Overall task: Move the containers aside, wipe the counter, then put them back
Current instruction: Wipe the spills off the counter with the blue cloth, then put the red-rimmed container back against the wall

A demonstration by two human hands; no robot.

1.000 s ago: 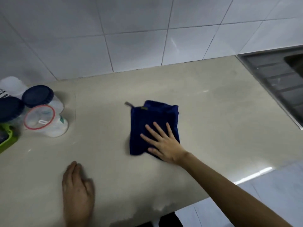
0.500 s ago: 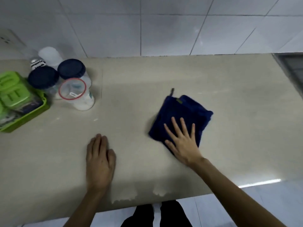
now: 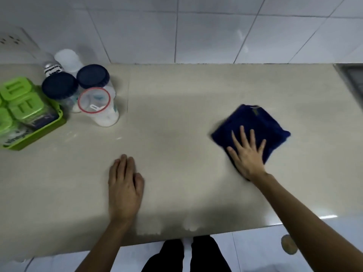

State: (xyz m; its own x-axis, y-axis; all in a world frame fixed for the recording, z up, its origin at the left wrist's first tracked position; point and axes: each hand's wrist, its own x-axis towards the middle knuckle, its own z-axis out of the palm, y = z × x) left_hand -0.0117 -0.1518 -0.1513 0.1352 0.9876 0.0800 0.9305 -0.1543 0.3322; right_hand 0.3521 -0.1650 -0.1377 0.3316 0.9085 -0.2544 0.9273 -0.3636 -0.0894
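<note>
Neither grip is closed on anything: the right hand (image 3: 247,156) lies flat with its fingers spread on a folded dark blue cloth (image 3: 255,128), pressing it down on the right half of the tabletop (image 3: 176,118), while the left hand (image 3: 124,185) rests palm down on the bare surface near the front edge, fingers together and holding nothing. From the head view the tabletop is a pale beige slab, matt with a faint sheen, and a thin seam runs front to back through it just right of the containers. Those containers stand bunched at the far left against the wall: two jars with dark blue lids (image 3: 92,76), a clear jar with a red-rimmed lid (image 3: 93,99) in front of them and touching, a white-capped bottle (image 3: 65,57) behind, and a small bottle with a black-and-white label (image 3: 52,69). Beside them sits a green tray (image 3: 49,127) holding bright green-lidded boxes (image 3: 18,95). All of them are well apart from the cloth. White wall tiles (image 3: 206,30) with grey grout rise behind, and a socket plate (image 3: 11,39) shows at the upper left. At the far right edge a strip of grey metal sink rim (image 3: 353,77) begins. Below the front edge are a pale tiled floor (image 3: 255,248) and the person's dark trouser legs (image 3: 186,256).
</note>
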